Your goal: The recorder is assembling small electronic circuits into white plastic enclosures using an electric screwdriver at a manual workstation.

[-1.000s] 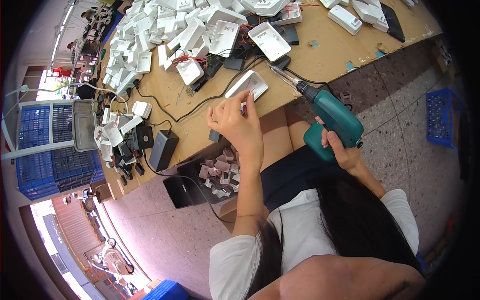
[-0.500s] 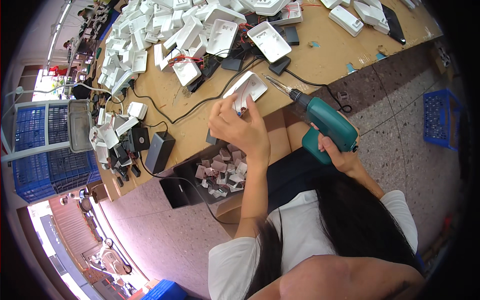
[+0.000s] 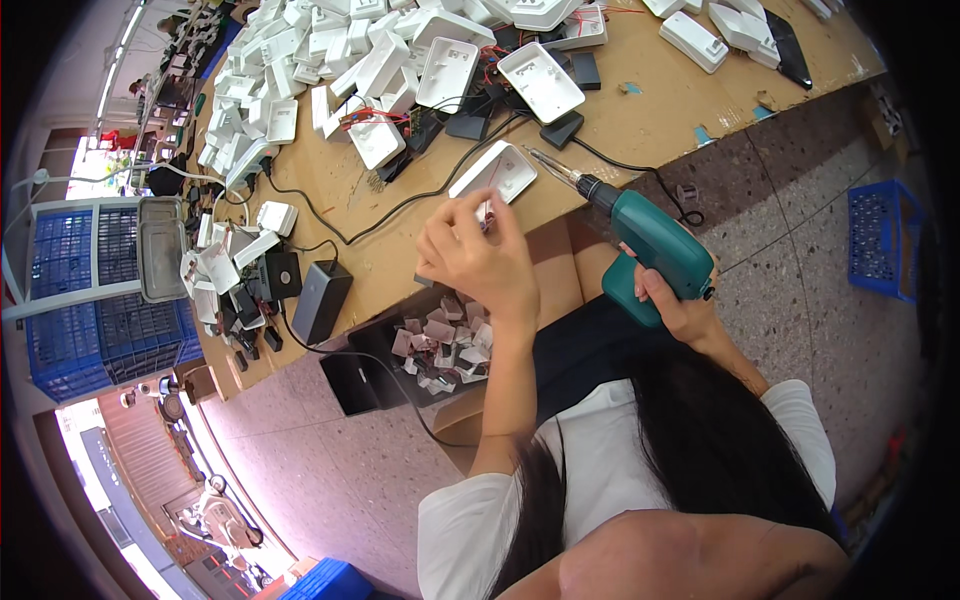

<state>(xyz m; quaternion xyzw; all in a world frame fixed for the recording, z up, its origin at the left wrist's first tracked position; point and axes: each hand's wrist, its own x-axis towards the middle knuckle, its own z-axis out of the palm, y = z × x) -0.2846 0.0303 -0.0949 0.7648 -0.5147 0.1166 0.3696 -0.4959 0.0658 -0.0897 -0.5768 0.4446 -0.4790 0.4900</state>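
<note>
My right hand [image 3: 680, 300] is wrapped around the handle of a green soldering gun [image 3: 655, 240]. The gun's long thin metal tip points up and left, just right of a white plastic case [image 3: 515, 172] at the table's front edge. My left hand [image 3: 475, 245] is at the near end of this case, thumb and fingertips drawn together on a small wired part [image 3: 487, 215], mostly hidden by the fingers. A thin red wire runs from there into the open case. Tip and fingers are apart.
White plastic cases [image 3: 320, 50] are heaped at the back of the table [image 3: 610, 130], with red wires and black blocks among them. A black adapter [image 3: 322, 300] stands left. Below is a box of small pieces [image 3: 445, 340]. A blue crate [image 3: 882, 240] sits on the floor at right.
My left fingers have closed a little more around the small part and shifted slightly. The soldering gun has moved only slightly left.
</note>
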